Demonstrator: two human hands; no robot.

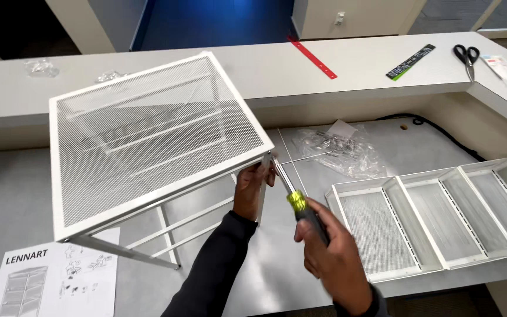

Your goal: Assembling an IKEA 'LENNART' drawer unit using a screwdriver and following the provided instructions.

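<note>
Screwdriver [297,202], yellow-and-black handle, frame centre: long axis diagonal, tip pointing upper left at white mesh frame [148,132] corner. Right hand [333,255] fingers clenched round handle; left hand [250,188] grasping frame leg.

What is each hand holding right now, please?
Left hand: closed on the corner of the white mesh frame.
Right hand: closed around the screwdriver, tip at that corner.

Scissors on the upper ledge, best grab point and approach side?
Grip the scissors at the black handle loops, which lie at the far end, with the blades pointing toward the near edge of the ledge. They lie flat, so come from above; the loops give the widest hold. Both hands are occupied: right hand on the screwdriver, left hand at the frame.
</note>
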